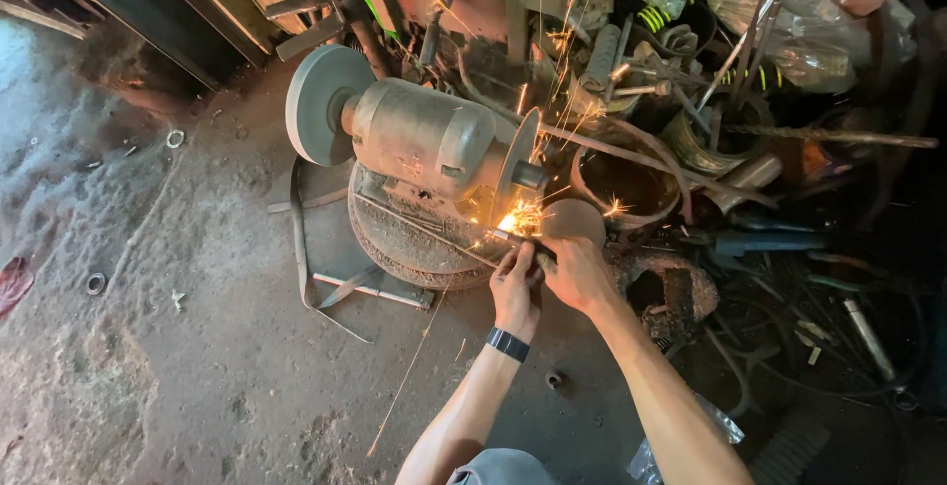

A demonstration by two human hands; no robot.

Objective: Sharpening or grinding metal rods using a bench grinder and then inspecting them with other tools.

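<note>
A grey bench grinder [419, 140] stands on a round metal base [395, 238] on the floor, with one grinding wheel at its left [321, 105] and one at its right [518, 164]. My left hand [513, 290], with a black band on the wrist, and my right hand [575, 270] together pinch a small dark metal piece [528, 244]. Its tip is pressed against the right wheel. Bright sparks [513, 219] fly from the contact point, upward and down to the left.
A heap of scrap metal, rods, springs and plastic bags [750, 61] fills the right side. A rusty round pot [631, 189] sits just behind my hands. Metal strips [316, 278] lie by the base on the dirty concrete floor [197, 347].
</note>
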